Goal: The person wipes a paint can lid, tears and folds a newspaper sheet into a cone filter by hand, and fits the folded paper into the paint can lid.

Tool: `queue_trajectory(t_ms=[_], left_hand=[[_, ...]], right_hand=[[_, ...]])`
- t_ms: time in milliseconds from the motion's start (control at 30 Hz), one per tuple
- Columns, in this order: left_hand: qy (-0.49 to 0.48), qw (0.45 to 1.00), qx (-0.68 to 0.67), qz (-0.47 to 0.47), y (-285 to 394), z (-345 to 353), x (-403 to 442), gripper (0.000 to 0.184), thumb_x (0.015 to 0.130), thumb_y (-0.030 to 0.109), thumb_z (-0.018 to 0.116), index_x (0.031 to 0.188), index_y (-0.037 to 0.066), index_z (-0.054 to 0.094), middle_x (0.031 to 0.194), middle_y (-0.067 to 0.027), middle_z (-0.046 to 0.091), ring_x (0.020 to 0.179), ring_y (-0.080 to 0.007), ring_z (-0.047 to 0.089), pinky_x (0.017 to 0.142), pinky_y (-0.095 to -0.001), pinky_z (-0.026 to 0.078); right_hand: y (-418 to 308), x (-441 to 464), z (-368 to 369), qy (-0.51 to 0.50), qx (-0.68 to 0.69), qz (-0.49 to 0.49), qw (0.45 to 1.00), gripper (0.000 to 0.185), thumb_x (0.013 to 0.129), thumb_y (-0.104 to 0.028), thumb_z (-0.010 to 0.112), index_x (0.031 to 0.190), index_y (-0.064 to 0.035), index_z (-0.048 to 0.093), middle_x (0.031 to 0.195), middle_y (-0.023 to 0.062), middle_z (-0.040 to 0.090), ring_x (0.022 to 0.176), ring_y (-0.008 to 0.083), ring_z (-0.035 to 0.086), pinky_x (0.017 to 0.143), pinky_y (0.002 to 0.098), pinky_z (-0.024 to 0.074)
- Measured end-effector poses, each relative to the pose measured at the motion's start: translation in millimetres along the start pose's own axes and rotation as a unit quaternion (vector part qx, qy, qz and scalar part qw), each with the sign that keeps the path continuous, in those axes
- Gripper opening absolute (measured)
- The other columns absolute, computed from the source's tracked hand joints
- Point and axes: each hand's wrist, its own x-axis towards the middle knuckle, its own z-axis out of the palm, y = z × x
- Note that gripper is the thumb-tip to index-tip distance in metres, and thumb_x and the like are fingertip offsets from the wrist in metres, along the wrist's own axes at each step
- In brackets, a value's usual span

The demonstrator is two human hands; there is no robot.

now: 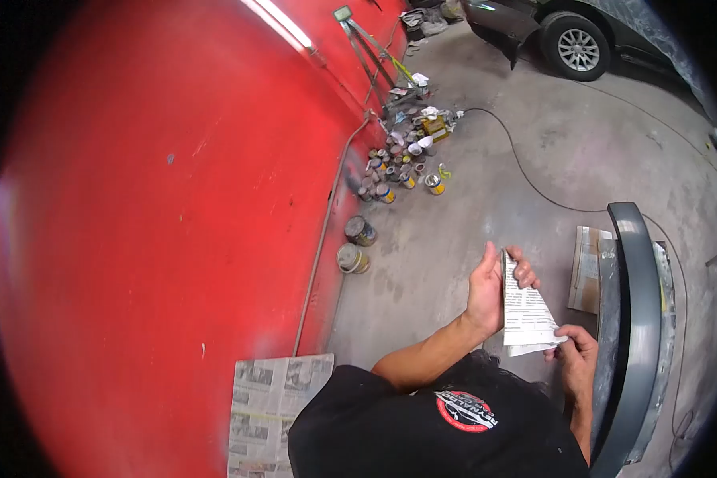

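Observation:
A printed white sheet of paper (pixel 524 319), folded to a narrow point at the top, is held in front of my chest by both hands. My left hand (pixel 486 291) is closed around its upper part, thumb up, with fingertips showing on the far side. Lower down, my right hand (pixel 577 350) pinches the bottom right corner between thumb and fingers. The lower edge shows more than one layer. Just right of my right hand stands a long dark grey car bumper (pixel 637 311) on a support partly hidden beneath it.
A red wall (pixel 175 199) runs along the left. Many paint cans (pixel 386 191) and two larger buckets (pixel 353 258) line its base, near a stepladder (pixel 366 52). A hose (pixel 526 171) crosses the floor. A dark car (pixel 526 24) stands behind. Newspaper (pixel 267 406) lies lower left.

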Motion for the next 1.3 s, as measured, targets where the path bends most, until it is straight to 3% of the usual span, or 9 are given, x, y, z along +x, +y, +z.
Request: queue_trajectory(t_ms=[367, 467, 600, 700, 833, 1067, 1133, 1200, 1300], left_hand=[[-0.016, 0.991, 0.13, 0.022, 47.0, 0.4, 96.3, 0.024, 0.087, 0.009, 0.043, 0.11, 0.004, 0.045, 0.085, -0.0066, 0.053, 0.086, -0.0189, 0.054, 0.092, -0.0376, 0.042], [-0.001, 0.987, 0.157, 0.03, 58.5, 6.9, 119.8, 0.027, 0.088, 0.012, 0.04, 0.111, 0.001, 0.047, 0.091, -0.0107, 0.056, 0.094, -0.0237, 0.056, 0.095, -0.0386, 0.042], [0.007, 0.972, 0.23, 0.037, 66.3, 15.6, 138.8, 0.029, 0.093, 0.02, 0.035, 0.108, 0.001, 0.049, 0.093, -0.0129, 0.057, 0.096, -0.0254, 0.057, 0.098, -0.0395, 0.04], [-0.109, 0.971, 0.208, 0.049, 61.1, -11.7, 161.6, 0.03, 0.097, 0.025, 0.032, 0.105, 0.002, 0.049, 0.089, -0.0112, 0.056, 0.091, -0.023, 0.056, 0.099, -0.0401, 0.039], [-0.042, 0.98, 0.19, 0.045, 53.4, -11.6, 185.9, 0.028, 0.099, 0.029, 0.032, 0.094, 0.005, 0.047, 0.075, -0.0051, 0.047, 0.073, -0.0177, 0.049, 0.088, -0.0372, 0.043], [-0.093, 0.986, 0.126, -0.05, 66.2, -10.7, 238.7, 0.019, 0.098, 0.025, 0.042, 0.099, 0.006, 0.046, 0.073, -0.0007, 0.039, 0.066, -0.0131, 0.041, 0.069, -0.0314, 0.041], [-0.142, 0.982, 0.105, -0.07, 62.9, -8.7, 248.1, 0.025, 0.096, 0.02, 0.047, 0.115, 0.004, 0.046, 0.085, -0.0051, 0.051, 0.079, -0.016, 0.05, 0.077, -0.0316, 0.044], [0.004, 0.963, 0.268, 0.006, 52.4, 3.1, 250.6, 0.041, 0.096, 0.018, 0.049, 0.133, 0.004, 0.039, 0.107, -0.0121, 0.056, 0.1, -0.021, 0.054, 0.088, -0.0337, 0.044], [-0.105, 0.907, 0.399, -0.08, 45.8, -32.4, 247.3, 0.046, 0.096, 0.017, 0.05, 0.138, 0.003, 0.037, 0.12, -0.012, 0.054, 0.111, -0.0167, 0.05, 0.095, -0.0316, 0.041]], right_hand=[[-21.6, 122.1, 18.4, 0.061, 0.228, 0.146, 0.961, 0.016, 0.085, 0.003, 0.041, 0.093, -0.0054, 0.052, 0.086, 0.0104, 0.064, 0.066, 0.015, 0.062, 0.055, 0.0283, 0.0521], [-20.9, 159.1, -9.7, -0.018, 0.143, 0.145, 0.979, 0.024, 0.082, 0.004, 0.037, 0.099, -0.0013, 0.054, 0.095, 0.0122, 0.064, 0.085, 0.0208, 0.063, 0.076, 0.0345, 0.0523], [-52.8, 205.7, -35.5, 0.021, -0.227, -0.073, 0.971, 0.033, 0.086, -0.002, 0.039, 0.114, 0.0047, 0.055, 0.106, 0.0146, 0.063, 0.103, 0.026, 0.059, 0.099, 0.033, 0.0383], [-97.8, 230.9, -4.9, -0.017, -0.26, -0.052, 0.964, 0.034, 0.091, -0.012, 0.048, 0.12, 0.0049, 0.054, 0.106, 0.0143, 0.063, 0.101, 0.021, 0.058, 0.092, 0.0322, 0.0421], [-103.6, 248.2, 11.5, -0.186, -0.167, 0.034, 0.968, 0.043, 0.087, -0.017, 0.062, 0.121, 0.0055, 0.052, 0.098, 0.0107, 0.063, 0.086, 0.0149, 0.059, 0.077, 0.0288, 0.0467], [-92.4, 255.3, 18.8, -0.082, -0.129, 0.034, 0.988, 0.037, 0.083, -0.018, 0.069, 0.108, 0.006, 0.057, 0.09, 0.0097, 0.065, 0.082, 0.0137, 0.059, 0.075, 0.0285, 0.0468], [-95.8, 251.9, 17.5, -0.022, -0.175, 0.055, 0.983, 0.034, 0.083, -0.019, 0.069, 0.103, 0.0058, 0.059, 0.088, 0.0082, 0.065, 0.079, 0.0137, 0.059, 0.072, 0.029, 0.0474], [-88.1, 254.4, 10.0, 0.006, -0.168, 0.061, 0.984, 0.033, 0.083, -0.02, 0.071, 0.102, 0.004, 0.06, 0.087, 0.0061, 0.066, 0.078, 0.0124, 0.059, 0.07, 0.028, 0.0477], [-83.4, 252.7, -3.7, 0.102, -0.045, -0.046, 0.993, 0.033, 0.083, -0.025, 0.072, 0.1, 0.001, 0.061, 0.09, 0.0051, 0.066, 0.078, 0.0089, 0.058, 0.07, 0.0244, 0.047]])
